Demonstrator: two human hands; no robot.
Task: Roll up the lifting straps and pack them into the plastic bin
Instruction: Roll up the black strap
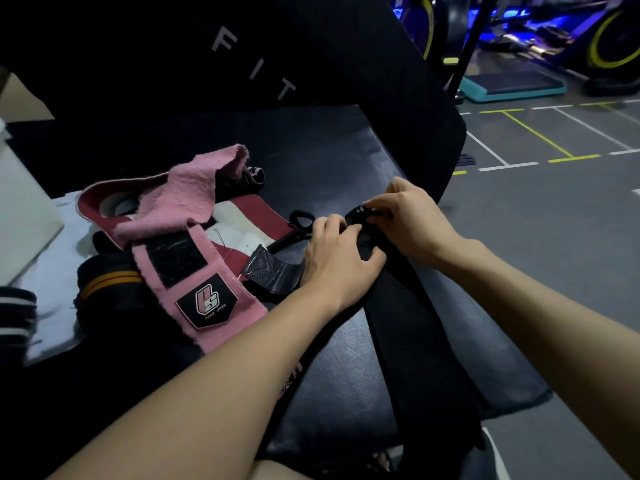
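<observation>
A long black lifting strap lies along the black bench pad, running from my hands toward me. My right hand pinches the strap's far end. My left hand grips the strap just beside it, fingers curled over the fabric. To the left lies a pile of straps: a pink one with a black logo patch, a maroon and white one, and a rolled black strap with orange stripes. A pale plastic bin shows at the left edge.
The bench's upright black backrest with white letters stands behind the pile. A small black loop lies near my left hand. Grey gym floor with yellow and white lines lies to the right, exercise bikes beyond.
</observation>
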